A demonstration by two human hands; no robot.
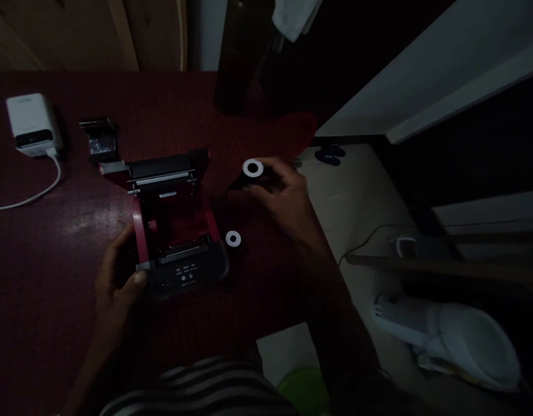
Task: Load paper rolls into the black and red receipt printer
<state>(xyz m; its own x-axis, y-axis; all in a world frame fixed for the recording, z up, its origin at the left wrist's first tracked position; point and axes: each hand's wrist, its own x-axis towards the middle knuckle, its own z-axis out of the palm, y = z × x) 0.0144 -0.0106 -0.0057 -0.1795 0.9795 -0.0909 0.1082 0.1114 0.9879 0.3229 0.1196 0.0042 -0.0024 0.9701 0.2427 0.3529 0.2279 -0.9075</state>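
Observation:
A red and black printer (pixel 188 274) sits on the dark red table, its lid (pixel 162 167) tipped back and the red bay inside exposed. My left hand (pixel 121 274) grips the printer's left front corner, thumb on the front panel. To the right of the printer, my right hand (pixel 287 193) holds a paper roll (pixel 253 168) above the table. White shows on the roll's ring-shaped end, around a dark core; its side looks dark, and a dark loose end points left. A second, smaller roll (pixel 233 238) stands against the printer's right side.
A white box-shaped device (pixel 34 124) with a white cable (pixel 53 176) lies at the far left. Behind the printer is a small black object (pixel 101 138). A dark container (pixel 242 58) stands at the back. Tiled floor (pixel 357 196) lies beyond the table's right edge.

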